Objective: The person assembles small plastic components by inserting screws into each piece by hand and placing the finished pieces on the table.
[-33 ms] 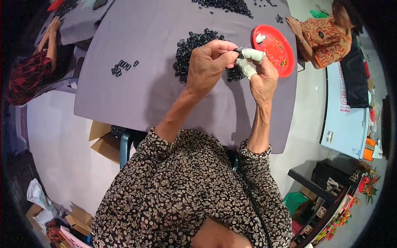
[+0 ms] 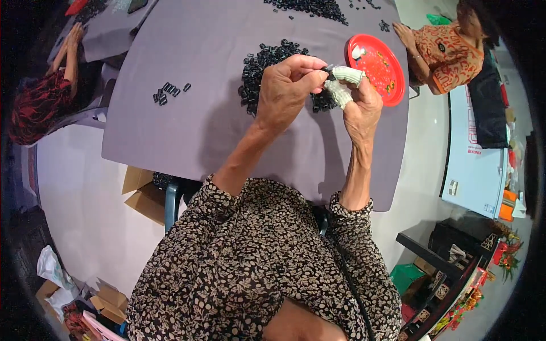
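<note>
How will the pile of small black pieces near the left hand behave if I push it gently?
The pile would probably spread, because its pieces look loose and separate. Single pieces are likely light, being so small. Their shiny highlights suggest they may be a little slippery.

We look down on a wide grey-topped table (image 2: 187, 128), set on a pale, shiny floor (image 2: 79, 187). By the table's near left corner sits an open cardboard box (image 2: 147, 207); past its right edge, a boxy light-blue unit (image 2: 475, 170); past its left edge, another grey table (image 2: 105, 37)
</note>
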Available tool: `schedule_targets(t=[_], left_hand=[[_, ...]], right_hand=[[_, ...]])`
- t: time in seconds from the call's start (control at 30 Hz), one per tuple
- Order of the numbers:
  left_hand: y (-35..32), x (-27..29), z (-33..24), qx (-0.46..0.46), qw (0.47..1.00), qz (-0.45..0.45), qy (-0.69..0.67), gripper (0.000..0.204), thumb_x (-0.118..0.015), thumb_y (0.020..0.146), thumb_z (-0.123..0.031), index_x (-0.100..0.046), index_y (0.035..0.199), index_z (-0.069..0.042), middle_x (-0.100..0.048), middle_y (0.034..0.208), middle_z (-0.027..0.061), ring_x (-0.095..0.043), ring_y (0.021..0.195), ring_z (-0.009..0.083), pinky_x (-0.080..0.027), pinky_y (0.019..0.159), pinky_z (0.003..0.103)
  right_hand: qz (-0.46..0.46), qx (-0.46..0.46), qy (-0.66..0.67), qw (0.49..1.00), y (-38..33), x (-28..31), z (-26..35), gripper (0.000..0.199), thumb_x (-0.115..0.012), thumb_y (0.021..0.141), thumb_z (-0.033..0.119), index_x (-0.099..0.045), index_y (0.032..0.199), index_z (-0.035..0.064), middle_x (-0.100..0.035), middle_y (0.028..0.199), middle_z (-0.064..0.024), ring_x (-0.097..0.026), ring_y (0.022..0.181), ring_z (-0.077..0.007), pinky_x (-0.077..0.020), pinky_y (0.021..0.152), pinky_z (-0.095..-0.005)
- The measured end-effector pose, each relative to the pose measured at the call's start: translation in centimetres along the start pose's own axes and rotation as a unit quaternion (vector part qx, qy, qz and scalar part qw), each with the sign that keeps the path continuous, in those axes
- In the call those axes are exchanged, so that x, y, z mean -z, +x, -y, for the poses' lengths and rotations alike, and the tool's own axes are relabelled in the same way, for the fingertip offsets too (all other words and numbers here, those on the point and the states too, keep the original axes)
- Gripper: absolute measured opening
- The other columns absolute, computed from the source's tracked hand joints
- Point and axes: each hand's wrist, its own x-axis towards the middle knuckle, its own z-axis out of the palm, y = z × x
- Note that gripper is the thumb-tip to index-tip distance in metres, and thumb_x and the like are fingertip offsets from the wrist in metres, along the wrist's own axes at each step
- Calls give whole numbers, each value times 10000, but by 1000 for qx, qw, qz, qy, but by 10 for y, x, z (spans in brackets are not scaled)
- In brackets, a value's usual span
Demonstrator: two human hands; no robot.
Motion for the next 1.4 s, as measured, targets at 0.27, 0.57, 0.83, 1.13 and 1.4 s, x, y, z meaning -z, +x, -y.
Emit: schedule_targets(t=[0.27,0.57,0.83,1.13,1.4], left_hand=[[-2,-5,-9,-17,999,-10,-28,124,-593,788,-49,-609,893,15,-605,703,24,-548,640,50,-459,591,185],[-2,-4,-8,-22,1000,-11,0,116,-583,794,-48,-611,894,3,-603,722,16,-546,647,51,-458,591,186],[-1,-3,-6,99,983,-10,-155,170,-582,811,-88,-575,954,4,-615,795,47,-588,694,99,-501,628,229],[0,-1,0,176,963,17,-202,176,-598,803,-89,-567,949,4,-599,812,55,-592,716,126,-514,665,265],[-2,0,0,124,970,-3,-207,178,-618,769,-50,-573,931,10,-603,794,57,-591,698,116,-504,662,258]], right_hand=[[-42,-78,256,963,-1,-8,-3,259,-600,727,-56,-602,980,2,-614,869,-35,-575,782,-110,-472,702,-236],[-7,87,-138,987,5,0,18,275,-634,686,-65,-602,952,-4,-619,869,-47,-578,792,-137,-457,714,-246],[-36,8,209,977,7,-13,-8,194,-598,742,-25,-599,935,-5,-593,958,-91,-568,893,-182,-478,754,-273],[-24,-18,158,987,2,-5,-3,231,-607,727,-55,-600,953,-9,-589,955,-76,-566,880,-158,-476,753,-258],[-27,93,-27,995,3,-2,2,243,-639,702,-37,-610,942,-10,-602,902,-61,-567,826,-151,-447,730,-254]])
